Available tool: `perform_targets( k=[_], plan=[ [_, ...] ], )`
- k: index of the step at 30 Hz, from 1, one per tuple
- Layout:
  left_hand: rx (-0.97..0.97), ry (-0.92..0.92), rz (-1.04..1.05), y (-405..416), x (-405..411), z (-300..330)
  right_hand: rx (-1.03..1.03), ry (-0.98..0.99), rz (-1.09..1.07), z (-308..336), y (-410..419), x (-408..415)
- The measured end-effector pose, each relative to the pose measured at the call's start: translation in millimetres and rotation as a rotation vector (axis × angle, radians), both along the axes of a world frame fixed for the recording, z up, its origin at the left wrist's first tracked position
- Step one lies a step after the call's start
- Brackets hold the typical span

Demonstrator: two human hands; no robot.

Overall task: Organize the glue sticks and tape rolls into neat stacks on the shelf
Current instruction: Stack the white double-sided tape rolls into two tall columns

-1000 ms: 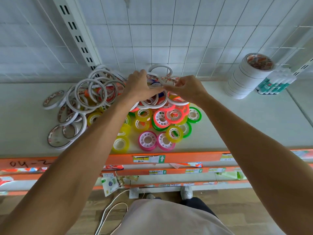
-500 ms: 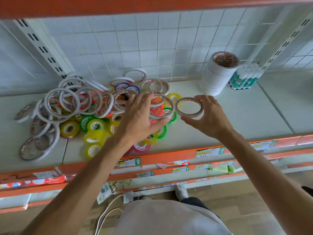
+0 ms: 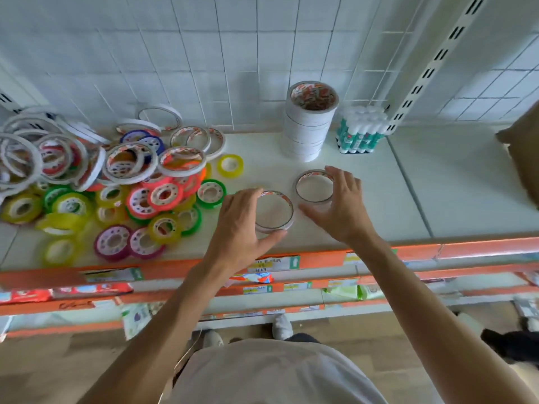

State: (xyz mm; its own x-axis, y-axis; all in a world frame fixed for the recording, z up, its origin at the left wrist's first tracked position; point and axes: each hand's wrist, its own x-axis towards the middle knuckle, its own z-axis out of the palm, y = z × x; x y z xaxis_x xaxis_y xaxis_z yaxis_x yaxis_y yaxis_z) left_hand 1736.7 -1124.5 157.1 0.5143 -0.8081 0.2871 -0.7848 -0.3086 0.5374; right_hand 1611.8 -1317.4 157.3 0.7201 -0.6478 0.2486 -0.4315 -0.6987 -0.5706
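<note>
Two thin white tape rolls lie flat on the white shelf (image 3: 408,182), right of the loose pile. My left hand (image 3: 242,228) grips the nearer roll (image 3: 287,205) from its left side, thumb under its front edge. My right hand (image 3: 341,205) curls round the farther roll (image 3: 303,182) from the right. A tall stack of white tape rolls (image 3: 306,126) stands at the back, with a pack of glue sticks (image 3: 360,132) upright just right of it. A jumbled pile of white and coloured tape rolls (image 3: 116,182) covers the shelf's left half.
The tiled wall (image 3: 233,53) closes the back, with a slotted upright (image 3: 431,68) at the right. A brown bag (image 3: 522,158) intrudes at the far right edge. The orange shelf front (image 3: 466,249) carries price labels, with lower shelves beneath.
Both hands left the pile and moved right, each bringing a thin white roll. The rolls now lie flat on the bare shelf in front of the tall stack.
</note>
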Motion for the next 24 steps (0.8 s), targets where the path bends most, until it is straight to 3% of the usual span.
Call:
perform_targets(
  k=[8, 18, 24],
  plan=[
    [0.008, -0.006, 0.093, -37.7, -31.1, -9.6, -0.03, -0.048, 0.011, -13.5, -37.5, -9.6],
    [-0.141, 0.011, 0.335, -40.4, -35.0, -13.3, 0.036, -0.067, 0.092, -17.2, -34.0, 10.9],
    [-0.138, -0.011, 0.36, -43.1, -35.1, -14.9, -0.003, -0.056, 0.105, -19.6, -32.2, 11.7]
  ],
)
